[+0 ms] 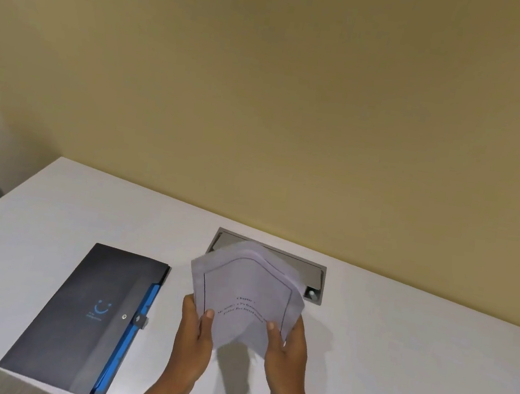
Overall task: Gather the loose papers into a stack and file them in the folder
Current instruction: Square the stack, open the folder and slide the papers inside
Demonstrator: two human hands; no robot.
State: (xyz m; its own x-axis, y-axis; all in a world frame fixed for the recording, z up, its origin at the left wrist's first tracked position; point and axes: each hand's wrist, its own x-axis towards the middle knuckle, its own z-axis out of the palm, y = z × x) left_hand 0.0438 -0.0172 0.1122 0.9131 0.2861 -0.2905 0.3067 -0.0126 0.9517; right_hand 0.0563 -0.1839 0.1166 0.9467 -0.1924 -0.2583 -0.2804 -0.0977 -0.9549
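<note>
Above the white desk, your left hand and right hand pinch the bowed stack of white printed papers, held upright. Closed dark grey snap folder with blue inner tabs lies flat leftward, long axis running away from you; left hand nearer.

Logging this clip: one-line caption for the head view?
Both hands, left hand and right hand, hold the paper stack upright above the white table, closed dark folder lying alongside.

Both hands, left and right, are bare, with short nails and uncovered forearms.
</note>
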